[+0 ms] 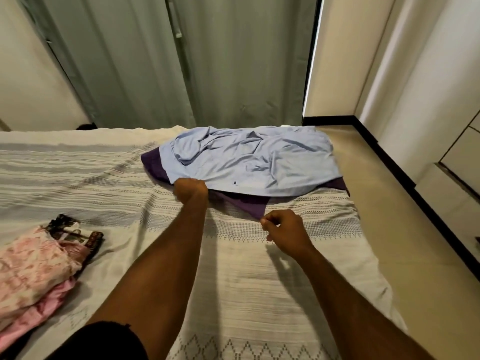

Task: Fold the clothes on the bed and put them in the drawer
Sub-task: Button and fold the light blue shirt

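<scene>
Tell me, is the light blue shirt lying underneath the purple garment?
No, the light blue shirt lies on top of the purple garment, whose edges stick out beneath it on the bed.

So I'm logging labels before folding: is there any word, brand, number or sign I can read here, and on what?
None can be read.
Light blue shirt: a small dark tag near its front hem, too small to read.
Purple garment, pink clothes, bedspread: only woven or printed patterns, no text.
</scene>
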`<state>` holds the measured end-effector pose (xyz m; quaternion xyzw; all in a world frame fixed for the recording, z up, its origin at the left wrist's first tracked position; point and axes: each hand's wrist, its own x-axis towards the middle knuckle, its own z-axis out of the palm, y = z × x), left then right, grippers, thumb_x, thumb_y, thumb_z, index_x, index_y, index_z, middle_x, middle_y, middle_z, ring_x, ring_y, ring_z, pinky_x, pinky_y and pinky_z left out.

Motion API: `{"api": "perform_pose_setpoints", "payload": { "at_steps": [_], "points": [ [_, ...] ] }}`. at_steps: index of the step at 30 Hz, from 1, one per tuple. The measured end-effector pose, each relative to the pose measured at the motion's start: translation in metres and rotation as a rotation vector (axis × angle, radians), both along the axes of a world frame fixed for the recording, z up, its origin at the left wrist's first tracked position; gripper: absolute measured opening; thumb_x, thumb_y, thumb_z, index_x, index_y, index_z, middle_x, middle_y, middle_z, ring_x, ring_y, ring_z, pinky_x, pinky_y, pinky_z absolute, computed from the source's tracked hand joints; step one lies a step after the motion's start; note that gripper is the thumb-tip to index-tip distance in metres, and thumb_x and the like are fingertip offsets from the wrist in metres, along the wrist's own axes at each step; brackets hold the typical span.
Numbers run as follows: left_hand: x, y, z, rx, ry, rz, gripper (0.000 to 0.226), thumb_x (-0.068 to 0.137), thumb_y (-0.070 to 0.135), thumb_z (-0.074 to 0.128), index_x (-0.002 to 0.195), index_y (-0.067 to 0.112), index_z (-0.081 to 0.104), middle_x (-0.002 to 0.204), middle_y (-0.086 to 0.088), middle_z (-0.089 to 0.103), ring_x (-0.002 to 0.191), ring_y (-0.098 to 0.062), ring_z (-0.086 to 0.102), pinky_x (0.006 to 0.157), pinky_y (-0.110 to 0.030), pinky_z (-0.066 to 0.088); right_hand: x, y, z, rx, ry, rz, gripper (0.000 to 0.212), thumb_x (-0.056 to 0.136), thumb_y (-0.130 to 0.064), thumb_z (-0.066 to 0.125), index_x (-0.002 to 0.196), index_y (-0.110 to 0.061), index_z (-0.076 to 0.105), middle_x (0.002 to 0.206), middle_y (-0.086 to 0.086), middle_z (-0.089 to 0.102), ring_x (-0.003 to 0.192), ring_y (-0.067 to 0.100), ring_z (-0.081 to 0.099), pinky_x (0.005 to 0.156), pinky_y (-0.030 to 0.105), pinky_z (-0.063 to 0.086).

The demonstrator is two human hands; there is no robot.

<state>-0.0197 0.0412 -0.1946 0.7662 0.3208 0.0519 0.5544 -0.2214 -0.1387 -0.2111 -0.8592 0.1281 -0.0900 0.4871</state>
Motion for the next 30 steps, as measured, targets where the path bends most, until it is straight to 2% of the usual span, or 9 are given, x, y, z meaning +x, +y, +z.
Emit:
{"api": "perform_pose_setpoints", "payload": {
  "at_steps": [4, 6, 9, 12, 14, 17, 22, 25, 30],
  "points": [
    [-0.021, 0.032, -0.017, -0.115, -0.093, -0.071, 0.042, 0.058, 0.011, 0.086, 0.096, 0.014, 0.069, 0.104, -0.015, 0.073, 0.100, -0.037, 0.070, 0.088, -0.045, 0.059, -0.002, 0.003, -0.001, -0.042, -0.016, -0.044, 0.013, 0.089, -0.023, 0.072, 0.076, -0.022, 0.074, 0.074, -0.005, 0.073, 0.068, 0.013, 0.070, 0.078, 0.045, 0.057],
    [-0.065, 0.048, -0.025, 0.058, -0.124, -0.212, 0.024, 0.070, 0.016, 0.082, 0.092, 0.007, 0.077, 0.089, -0.017, 0.075, 0.087, -0.033, 0.072, 0.081, -0.043, 0.060, -0.010, 0.013, 0.002, -0.075, -0.027, -0.003, 0.005, 0.085, -0.023, 0.076, 0.090, -0.023, 0.075, 0.090, -0.007, 0.073, 0.085, 0.012, 0.068, 0.086, 0.042, 0.055],
    [-0.147, 0.059, -0.033, 0.353, -0.242, -0.404, 0.032, 0.081, 0.035, 0.063, 0.070, 0.007, 0.075, 0.066, -0.010, 0.072, 0.068, -0.028, 0.070, 0.068, -0.037, 0.056, -0.023, 0.032, -0.002, -0.253, -0.028, 0.201, 0.051, 0.078, -0.033, 0.081, 0.126, -0.033, 0.064, 0.135, -0.010, 0.059, 0.125, 0.012, 0.054, 0.105, 0.042, 0.045],
    [-0.219, 0.064, -0.033, 0.326, -0.300, -0.502, 0.032, 0.087, 0.029, 0.066, 0.061, 0.010, 0.071, 0.053, 0.004, 0.065, 0.056, -0.011, 0.066, 0.060, -0.027, 0.049, -0.045, 0.059, -0.010, -0.543, -0.050, 0.360, 0.073, 0.072, -0.046, 0.079, 0.139, -0.041, 0.050, 0.156, -0.009, 0.039, 0.144, 0.014, 0.035, 0.113, 0.045, 0.032],
    [-0.259, 0.064, -0.031, 0.322, -0.373, -0.582, 0.032, 0.089, 0.020, 0.070, 0.057, 0.017, 0.069, 0.048, 0.012, 0.060, 0.054, -0.005, 0.063, 0.056, -0.016, 0.042, -0.059, 0.075, -0.012, -0.585, -0.136, 0.373, 0.064, 0.075, -0.044, 0.076, 0.135, -0.037, 0.055, 0.149, -0.007, 0.049, 0.140, 0.016, 0.042, 0.110, 0.046, 0.030],
    [-0.305, 0.069, -0.027, 0.162, -0.375, -0.664, 0.032, 0.087, 0.020, 0.069, 0.056, 0.014, 0.067, 0.051, 0.003, 0.063, 0.054, -0.016, 0.063, 0.058, -0.032, 0.048, -0.089, 0.089, -0.014, -0.502, -0.298, 0.382, 0.027, 0.081, -0.035, 0.062, 0.104, -0.024, 0.072, 0.107, -0.005, 0.071, 0.104, 0.019, 0.065, 0.096, 0.034, 0.035],
    [-0.326, 0.067, -0.008, -0.733, 0.220, -0.481, 0.051, 0.092, 0.053, 0.064, 0.094, 0.002, 0.068, 0.079, -0.016, 0.064, 0.072, -0.029, 0.062, 0.060, -0.037, 0.052, -0.148, 0.095, -0.008, -0.228, -0.230, 0.288, 0.024, 0.089, -0.017, 0.052, 0.104, -0.016, 0.070, 0.084, -0.003, 0.068, 0.076, 0.012, 0.061, 0.068, 0.028, 0.042],
    [-0.319, 0.062, -0.004, -0.951, 0.325, -0.477, 0.056, 0.092, 0.054, 0.063, 0.107, 0.000, 0.067, 0.090, -0.018, 0.072, 0.084, -0.032, 0.070, 0.074, -0.043, 0.060, -0.178, 0.095, 0.007, -0.158, -0.207, 0.270, 0.020, 0.092, -0.022, 0.049, 0.106, -0.026, 0.063, 0.070, -0.009, 0.060, 0.063, 0.008, 0.056, 0.063, 0.034, 0.045],
    [-0.302, 0.053, 0.015, -0.885, 0.107, -0.412, 0.015, 0.092, 0.009, 0.066, 0.105, 0.000, 0.062, 0.086, -0.015, 0.066, 0.074, -0.028, 0.065, 0.069, -0.037, 0.055, -0.201, 0.069, 0.047, -0.641, -0.102, 0.310, 0.034, 0.084, -0.043, 0.063, 0.118, -0.037, 0.063, 0.086, -0.003, 0.072, 0.081, 0.022, 0.066, 0.061, 0.031, 0.044]
  ]
}}
